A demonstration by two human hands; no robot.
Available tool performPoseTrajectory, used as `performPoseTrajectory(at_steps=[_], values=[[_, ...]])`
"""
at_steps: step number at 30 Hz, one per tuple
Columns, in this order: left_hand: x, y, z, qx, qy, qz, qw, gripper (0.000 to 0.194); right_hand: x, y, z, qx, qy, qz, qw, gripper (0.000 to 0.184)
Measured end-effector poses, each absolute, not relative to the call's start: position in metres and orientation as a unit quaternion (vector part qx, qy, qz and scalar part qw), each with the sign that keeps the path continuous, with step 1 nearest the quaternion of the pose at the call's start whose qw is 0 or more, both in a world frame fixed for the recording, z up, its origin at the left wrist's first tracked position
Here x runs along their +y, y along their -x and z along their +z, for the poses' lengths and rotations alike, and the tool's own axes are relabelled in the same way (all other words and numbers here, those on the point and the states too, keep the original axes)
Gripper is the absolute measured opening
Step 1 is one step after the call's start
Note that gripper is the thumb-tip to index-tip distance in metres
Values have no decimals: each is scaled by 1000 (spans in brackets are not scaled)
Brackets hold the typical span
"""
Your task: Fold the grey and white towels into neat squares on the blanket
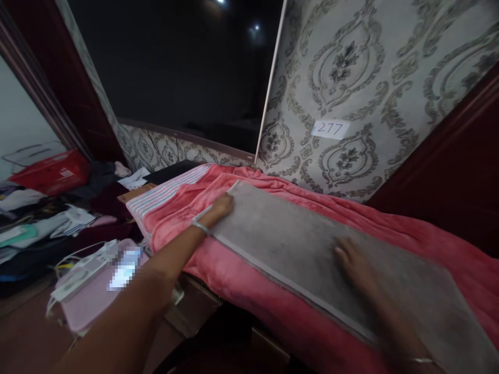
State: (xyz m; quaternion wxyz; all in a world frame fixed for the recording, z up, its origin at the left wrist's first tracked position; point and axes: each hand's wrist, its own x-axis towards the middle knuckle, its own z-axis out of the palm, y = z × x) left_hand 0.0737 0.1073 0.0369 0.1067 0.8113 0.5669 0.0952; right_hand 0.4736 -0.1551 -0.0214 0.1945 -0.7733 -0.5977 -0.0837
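Head view, nearest first: the right forearm, with a thin bangle (423, 359) at its wrist, comes in over the lower right of a long grey cloth (280, 226). The right hand (353, 265) is blurred, palm down and open, its loosely extended fingers towards the cloth's middle and clamped on nothing; whether they press on the fabric or pass just above it is hard to say. The cloth lies flat on a pink blanket (241, 270), its long axis slanting from the near right up to the far left, close beside the blanket's near edge and roughly in line with it. Farther along, the left hand (223, 204) is at the cloth's left short end, by the near-left corner, fingers curled at the border; I cannot tell whether they pinch it. From there nearly the whole cloth stretches off to the right, so the left hand is nearer that end and the right hand nearer the middle. Off the blanket's left side, a pink tray (74, 311) bears a white power strip (83, 278). Beyond are the blanket's striped far-left corner (171, 187), a red bag (62, 171) among clothes, then a large dark screen (183, 62) and a paper slip (331, 129) reading 277 on the patterned wall (409, 114).
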Motion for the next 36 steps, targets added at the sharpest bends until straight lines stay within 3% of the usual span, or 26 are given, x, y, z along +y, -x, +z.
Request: performPoseTrajectory(at_steps=[4, 9, 15, 23, 29, 33, 36], values=[[133, -50, 42, 608, -773, 102, 147, 37, -125, -348, -15, -761, 607, 56, 224, 48], [143, -29, 35, 614, -757, 112, 191, 31, -118, -262, -12, -813, 515, 79, 261, 35], [154, -25, 28, 618, -746, 132, 211, 19, -113, -242, -18, -807, 541, 23, 236, 28], [157, -22, 16, 637, -721, 189, 196, 21, -119, -235, -32, -814, 538, -52, 215, 31], [159, -16, 25, 637, -721, 182, 202, 20, -108, -231, -3, -825, 539, 40, 164, 19], [167, -26, 36, 625, -738, 162, 198, 27, -78, -221, 18, -833, 522, 56, 173, 22], [178, -38, 43, 615, -748, 160, 193, 26, -61, -212, 15, -855, 494, 59, 145, 48]])
